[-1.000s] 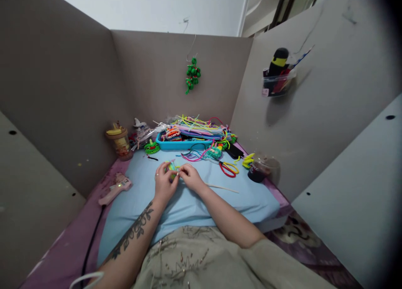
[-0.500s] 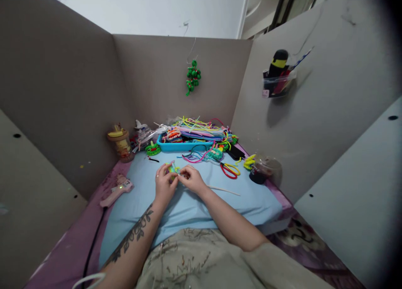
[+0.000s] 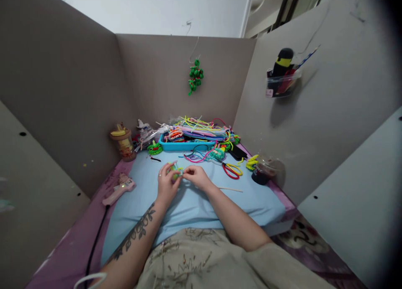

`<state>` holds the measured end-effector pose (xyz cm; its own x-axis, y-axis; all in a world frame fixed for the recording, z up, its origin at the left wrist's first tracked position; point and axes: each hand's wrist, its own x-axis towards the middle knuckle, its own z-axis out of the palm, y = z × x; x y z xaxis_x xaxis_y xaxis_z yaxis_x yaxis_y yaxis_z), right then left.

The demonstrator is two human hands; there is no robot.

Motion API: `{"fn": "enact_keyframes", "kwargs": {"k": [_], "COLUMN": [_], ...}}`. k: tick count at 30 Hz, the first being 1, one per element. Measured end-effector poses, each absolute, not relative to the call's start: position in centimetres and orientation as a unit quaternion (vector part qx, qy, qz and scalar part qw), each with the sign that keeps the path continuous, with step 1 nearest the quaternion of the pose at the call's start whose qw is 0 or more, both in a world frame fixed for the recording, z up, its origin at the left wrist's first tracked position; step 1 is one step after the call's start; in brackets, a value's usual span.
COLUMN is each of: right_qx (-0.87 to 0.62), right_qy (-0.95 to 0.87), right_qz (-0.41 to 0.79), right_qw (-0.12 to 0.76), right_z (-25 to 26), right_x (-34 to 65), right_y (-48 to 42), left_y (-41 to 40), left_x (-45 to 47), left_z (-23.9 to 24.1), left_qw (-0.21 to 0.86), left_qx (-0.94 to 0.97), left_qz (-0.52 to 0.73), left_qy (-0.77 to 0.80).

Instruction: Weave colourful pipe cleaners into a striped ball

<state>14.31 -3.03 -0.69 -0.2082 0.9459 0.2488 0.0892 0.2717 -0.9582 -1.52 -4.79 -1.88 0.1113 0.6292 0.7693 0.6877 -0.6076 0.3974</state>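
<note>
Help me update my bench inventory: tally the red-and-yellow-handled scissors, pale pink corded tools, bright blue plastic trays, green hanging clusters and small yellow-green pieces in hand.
Scissors with red and yellow handles: 1
Pale pink corded tool: 1
Bright blue plastic tray: 1
Green hanging cluster: 1
Small yellow-green piece in the left hand: 1
Total: 5

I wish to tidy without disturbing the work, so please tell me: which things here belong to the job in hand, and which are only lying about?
Seems part of the job:
small multicoloured piece in the left hand, right hand at its edge
colourful strips heaped at the blue tray
scissors, perhaps

Probably just there:
hanging green cluster
lidded cup
flat black object
</note>
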Motion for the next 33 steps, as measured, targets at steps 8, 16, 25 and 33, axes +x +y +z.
{"fn": "enact_keyframes", "kwargs": {"k": [8,16,25,33], "right_qx": [-0.41,-0.49,-0.538,-0.53], "right_qy": [-0.642,-0.663,-0.657,-0.666], "right_qz": [0.44,0.285,0.251,0.247], "right_qw": [0.474,0.489,0.464,0.462], "right_z": [-0.8,-0.3,0.8,1.3], "right_x": [14.2,13.7,13.4,13.8], "right_y": [-3.2,-4.3,-5.3,-5.8], "left_y": [-5.7,-6.0,-6.1,-6.2], "left_x": [-0.9,-0.7,-0.4,-0.4], "left_z": [-1.0,-0.8,-0.7,-0.8], "left_qw": [0.134,0.179,0.185,0.157], "left_qx": [-0.76,-0.745,-0.747,-0.766], "left_qz": [-0.469,-0.464,-0.462,-0.442], "left_qy": [-0.43,-0.445,-0.441,-0.439]}}
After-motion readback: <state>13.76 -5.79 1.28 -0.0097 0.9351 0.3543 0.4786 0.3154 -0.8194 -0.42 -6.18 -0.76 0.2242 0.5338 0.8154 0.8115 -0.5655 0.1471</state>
